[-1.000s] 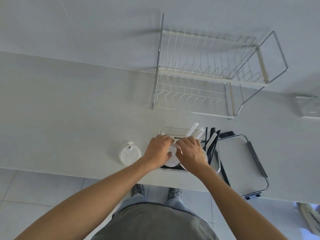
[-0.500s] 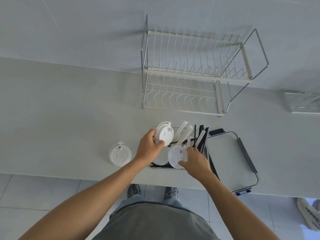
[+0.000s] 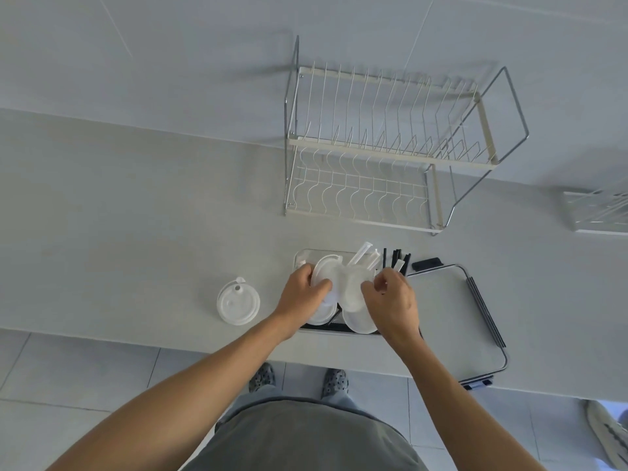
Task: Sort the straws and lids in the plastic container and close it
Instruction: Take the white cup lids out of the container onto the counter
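The clear plastic container (image 3: 301, 257) sits at the counter's front edge with several round white lids and straws in it. My left hand (image 3: 300, 299) grips a white lid (image 3: 324, 268) tilted over the container's left side. My right hand (image 3: 394, 300) pinches the edge of another translucent lid (image 3: 353, 283) at the middle. Clear straws (image 3: 362, 254) and black straws (image 3: 396, 258) lean out of the far right end. The container's flat cover (image 3: 445, 311) lies open to the right. One more lid (image 3: 238, 302) rests on the counter to the left.
A two-tier wire dish rack (image 3: 384, 154) stands behind the container against the wall. Another wire rack (image 3: 601, 212) shows at the right edge. The counter edge (image 3: 136, 338) runs just below my hands, with tiled floor and my feet beneath. A shoe (image 3: 608, 433) lies at bottom right.
My left hand lifted a lid up, then brought it back down over the container's left side. My right hand rose from a low lid to the edge of the middle lid.
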